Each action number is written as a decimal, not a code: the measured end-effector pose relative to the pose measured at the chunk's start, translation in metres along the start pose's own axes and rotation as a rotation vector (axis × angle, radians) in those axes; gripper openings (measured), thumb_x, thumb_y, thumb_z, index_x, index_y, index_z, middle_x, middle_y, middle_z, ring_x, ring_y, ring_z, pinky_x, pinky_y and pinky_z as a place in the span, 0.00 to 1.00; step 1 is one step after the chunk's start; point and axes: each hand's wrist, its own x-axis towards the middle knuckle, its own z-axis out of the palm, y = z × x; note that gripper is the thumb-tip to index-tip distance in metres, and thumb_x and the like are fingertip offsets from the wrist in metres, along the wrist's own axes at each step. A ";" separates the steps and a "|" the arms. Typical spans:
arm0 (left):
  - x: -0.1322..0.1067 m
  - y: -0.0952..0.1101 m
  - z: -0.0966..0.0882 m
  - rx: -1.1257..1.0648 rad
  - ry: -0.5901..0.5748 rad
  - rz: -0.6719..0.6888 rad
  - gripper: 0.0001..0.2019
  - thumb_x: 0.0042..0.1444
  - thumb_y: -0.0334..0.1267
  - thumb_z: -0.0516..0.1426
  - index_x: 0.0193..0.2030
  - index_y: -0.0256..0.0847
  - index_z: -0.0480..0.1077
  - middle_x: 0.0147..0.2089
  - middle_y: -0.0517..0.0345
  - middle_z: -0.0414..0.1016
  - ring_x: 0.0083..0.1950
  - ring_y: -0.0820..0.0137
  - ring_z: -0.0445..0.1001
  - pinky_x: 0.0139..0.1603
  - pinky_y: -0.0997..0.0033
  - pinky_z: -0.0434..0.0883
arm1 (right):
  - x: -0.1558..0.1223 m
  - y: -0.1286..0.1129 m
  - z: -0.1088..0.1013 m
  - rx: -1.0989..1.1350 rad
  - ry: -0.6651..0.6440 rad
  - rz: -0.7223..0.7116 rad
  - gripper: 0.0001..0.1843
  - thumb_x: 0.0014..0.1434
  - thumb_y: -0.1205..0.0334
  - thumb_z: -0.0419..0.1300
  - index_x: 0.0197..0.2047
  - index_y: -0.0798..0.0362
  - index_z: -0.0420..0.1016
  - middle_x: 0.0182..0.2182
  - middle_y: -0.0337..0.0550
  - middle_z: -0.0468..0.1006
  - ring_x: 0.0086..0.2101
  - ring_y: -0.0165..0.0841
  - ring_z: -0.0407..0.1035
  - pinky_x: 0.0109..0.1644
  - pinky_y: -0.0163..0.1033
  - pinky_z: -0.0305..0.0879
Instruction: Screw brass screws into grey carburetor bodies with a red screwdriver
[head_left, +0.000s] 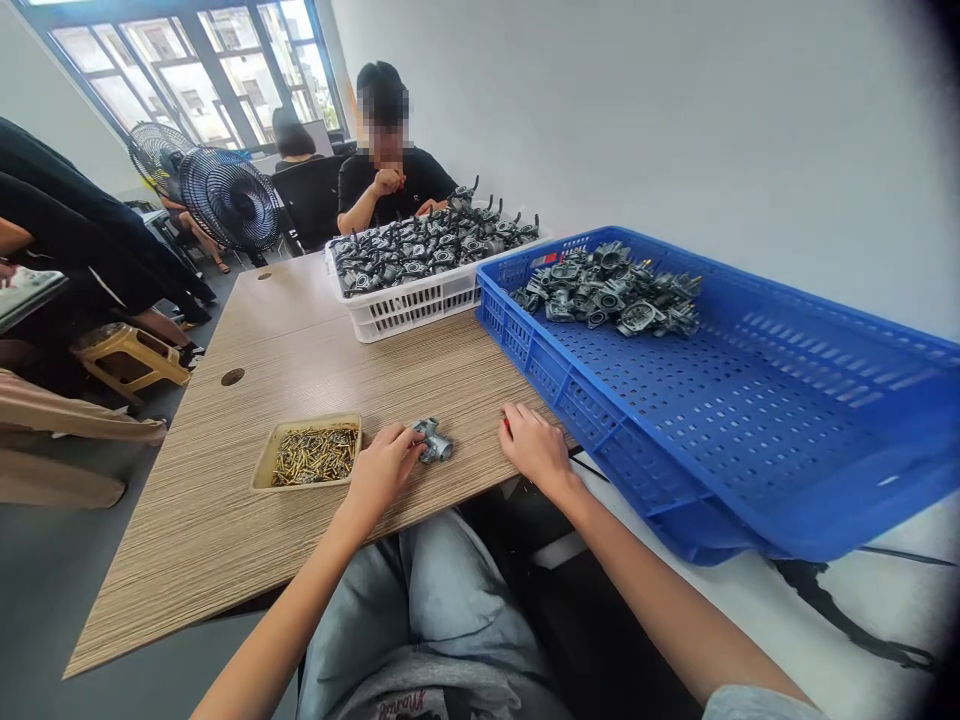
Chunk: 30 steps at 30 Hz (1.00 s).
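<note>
One metal casting (pixel 436 443) on tabletop (pixel 315 350), at tips of left grip (pixel 385 457).

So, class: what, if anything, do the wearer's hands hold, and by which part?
The left hand holds the grey metal part by its left end; a red object shows at the right hand, its hold unclear.

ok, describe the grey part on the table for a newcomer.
On the brown table, find the tray of golden pieces. Right of it, the left hand touches one grey metal part. Unlike parts heaped in the blue crate and white crate, it sits alone.
</note>
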 end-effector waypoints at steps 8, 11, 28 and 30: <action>-0.039 0.004 0.019 -0.216 0.263 -0.114 0.06 0.65 0.42 0.58 0.41 0.42 0.70 0.60 0.47 0.65 0.62 0.59 0.67 0.63 0.56 0.67 | -0.001 -0.001 0.001 0.035 0.010 0.008 0.13 0.70 0.61 0.49 0.53 0.50 0.69 0.48 0.48 0.78 0.47 0.38 0.71 0.41 0.38 0.61; -0.047 0.007 0.029 -0.335 0.294 -0.195 0.07 0.64 0.42 0.59 0.41 0.42 0.68 0.54 0.48 0.69 0.62 0.59 0.69 0.62 0.57 0.68 | -0.003 -0.001 0.003 0.050 0.022 0.002 0.13 0.70 0.61 0.49 0.52 0.50 0.70 0.46 0.48 0.78 0.46 0.38 0.71 0.39 0.38 0.61; -0.062 0.004 0.033 -0.553 0.237 -0.161 0.08 0.67 0.43 0.56 0.48 0.44 0.72 0.52 0.51 0.71 0.57 0.61 0.70 0.61 0.60 0.67 | -0.028 -0.060 -0.116 0.899 0.113 -0.163 0.28 0.70 0.39 0.41 0.29 0.49 0.65 0.20 0.36 0.60 0.21 0.30 0.56 0.24 0.36 0.54; -0.062 0.004 0.035 -0.534 0.263 -0.187 0.08 0.67 0.42 0.56 0.48 0.44 0.72 0.52 0.51 0.71 0.56 0.61 0.69 0.60 0.60 0.67 | -0.032 -0.060 -0.118 1.012 -0.016 -0.150 0.26 0.70 0.38 0.43 0.32 0.49 0.65 0.18 0.32 0.56 0.18 0.28 0.52 0.20 0.34 0.49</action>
